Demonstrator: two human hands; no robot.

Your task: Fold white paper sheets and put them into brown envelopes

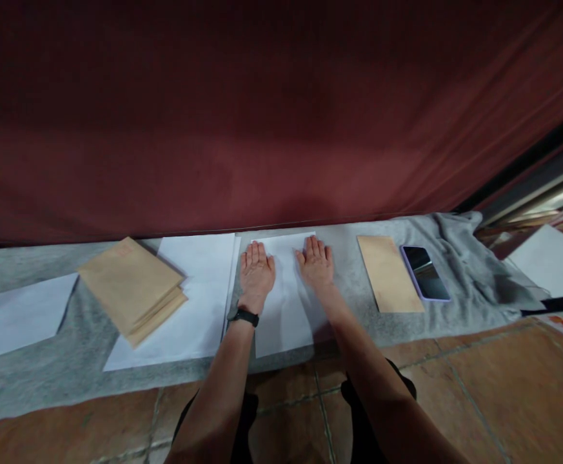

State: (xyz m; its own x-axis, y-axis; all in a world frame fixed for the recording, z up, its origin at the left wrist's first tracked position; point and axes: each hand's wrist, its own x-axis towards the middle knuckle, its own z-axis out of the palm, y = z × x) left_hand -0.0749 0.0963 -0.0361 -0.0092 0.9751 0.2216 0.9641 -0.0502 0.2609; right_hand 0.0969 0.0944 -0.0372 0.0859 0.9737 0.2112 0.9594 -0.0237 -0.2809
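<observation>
A white sheet of paper [281,316] lies on the grey cloth in front of me. My left hand [257,270], with a dark watch [243,316] on its wrist, rests flat at the sheet's left edge, fingers stretched out. On the right edge lies my right hand [316,263], also flat with the fingers pointing away from me. Neither hand holds anything. Left of them is a stack of white paper [204,309], partly covered by several brown envelopes [131,283]. To the right, a single brown envelope [390,274] lies by itself.
A phone [425,273] with a purple edge lies beside the single envelope. More white paper [20,316] is at the far left. The grey cloth [88,348] runs along a red fabric wall [281,129]. Tiled floor [494,380] shows in front, with white paper [554,261] at far right.
</observation>
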